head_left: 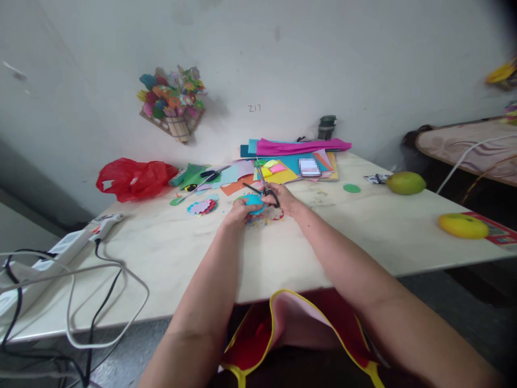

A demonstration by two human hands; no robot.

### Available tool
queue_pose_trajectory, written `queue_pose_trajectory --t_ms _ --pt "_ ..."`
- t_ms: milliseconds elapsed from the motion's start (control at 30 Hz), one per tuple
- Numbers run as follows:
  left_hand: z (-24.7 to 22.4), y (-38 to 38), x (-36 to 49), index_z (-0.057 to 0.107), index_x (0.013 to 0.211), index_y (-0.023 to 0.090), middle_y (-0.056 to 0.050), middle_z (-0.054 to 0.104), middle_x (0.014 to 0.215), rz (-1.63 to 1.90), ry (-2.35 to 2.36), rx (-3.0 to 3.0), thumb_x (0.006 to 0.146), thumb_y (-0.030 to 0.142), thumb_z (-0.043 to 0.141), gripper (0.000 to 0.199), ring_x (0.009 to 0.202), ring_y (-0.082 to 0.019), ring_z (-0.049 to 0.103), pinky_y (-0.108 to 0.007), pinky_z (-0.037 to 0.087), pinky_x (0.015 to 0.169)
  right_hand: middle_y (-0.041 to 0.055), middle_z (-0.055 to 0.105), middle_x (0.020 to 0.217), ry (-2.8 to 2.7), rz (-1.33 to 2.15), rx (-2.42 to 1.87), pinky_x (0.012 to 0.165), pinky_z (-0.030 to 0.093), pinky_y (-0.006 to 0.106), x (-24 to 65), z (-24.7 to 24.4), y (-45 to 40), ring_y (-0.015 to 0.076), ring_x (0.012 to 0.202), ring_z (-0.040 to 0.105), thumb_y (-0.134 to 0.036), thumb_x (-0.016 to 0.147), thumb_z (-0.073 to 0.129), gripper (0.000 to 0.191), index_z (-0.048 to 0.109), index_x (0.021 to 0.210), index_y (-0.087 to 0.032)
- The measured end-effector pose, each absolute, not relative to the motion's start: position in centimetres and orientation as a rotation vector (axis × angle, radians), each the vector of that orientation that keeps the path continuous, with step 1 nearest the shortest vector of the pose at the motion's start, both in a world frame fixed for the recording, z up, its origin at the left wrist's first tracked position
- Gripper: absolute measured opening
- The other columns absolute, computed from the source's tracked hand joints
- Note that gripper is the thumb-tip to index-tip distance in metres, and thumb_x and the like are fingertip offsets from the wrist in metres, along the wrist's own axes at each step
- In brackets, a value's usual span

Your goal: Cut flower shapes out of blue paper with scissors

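Observation:
Near the middle of the table, my left hand (238, 212) is closed on a blue paper piece (254, 202) with a wavy edge. My right hand (286, 200) has its fingers in the black handles of a pair of scissors (264, 183), whose blades are spread and point up and away from me. Small coloured paper scraps (264, 221) lie under and around both hands. To the left of my left hand is a small pile of scalloped paper shapes (202, 207) in light blue and red.
Coloured sheets (285, 171) and a pink roll (302, 145) lie at the back. Another pair of scissors (212, 174) and a red plastic bag (135, 179) are left of them. Mangoes (406, 183) sit at right; a power strip (60, 250) with cables is at left.

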State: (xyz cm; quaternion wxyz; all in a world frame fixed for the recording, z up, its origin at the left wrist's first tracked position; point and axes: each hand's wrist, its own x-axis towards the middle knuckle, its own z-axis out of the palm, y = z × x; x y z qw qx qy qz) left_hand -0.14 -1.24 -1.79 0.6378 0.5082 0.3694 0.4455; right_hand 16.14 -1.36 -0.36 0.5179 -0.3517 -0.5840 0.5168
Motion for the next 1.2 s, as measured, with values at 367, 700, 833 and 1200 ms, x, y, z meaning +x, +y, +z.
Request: queue_pose_trajectory --t_ms 367,700,833,1200 --pt "-1.83 -0.61 -0.80 0.063 0.067 0.014 -0.002 0.064 0.057 1.223 0.787 1.168 0.052 0.029 0.084 0.030 0.046 -0.012 0.057 -0.023 0.045 0.047 -0.0073 0.055 0.055 -1.366 1.232 -0.833 0.050 0.043 0.021 16.09 -0.13 -1.46 0.0089 0.048 0.052 -0.018 0.056 0.070 0.033 0.057 0.085 -0.018" --pt "-1.86 -0.41 -0.91 0.062 0.062 0.015 0.000 0.061 0.054 1.250 0.772 1.161 0.050 0.028 0.084 0.028 0.045 -0.011 0.054 -0.022 0.042 0.045 -0.0047 0.060 0.059 -1.324 1.211 -0.819 0.049 0.041 0.022 16.78 -0.71 -0.73 0.0099 0.049 0.054 -0.021 0.056 0.072 0.037 0.057 0.090 -0.017" --pt "-1.84 -0.68 -0.74 0.063 0.066 0.015 -0.002 0.064 0.056 1.215 0.786 1.173 0.052 0.030 0.084 0.030 0.046 -0.013 0.057 -0.024 0.043 0.046 -0.0063 0.058 0.059 -1.337 1.244 -0.825 0.051 0.042 0.021 16.47 -0.59 -0.84 0.0090 0.050 0.053 -0.018 0.055 0.073 0.037 0.058 0.089 -0.016" --pt "-1.77 -0.84 -0.45 0.065 0.064 0.014 -0.004 0.065 0.058 1.208 0.821 1.165 0.049 0.032 0.086 0.031 0.048 -0.013 0.056 -0.024 0.042 0.046 -0.0089 0.055 0.053 -1.285 1.238 -0.855 0.048 0.041 0.019 15.80 -0.10 -1.22 0.0065 0.045 0.047 -0.008 0.055 0.068 0.031 0.058 0.083 -0.017"
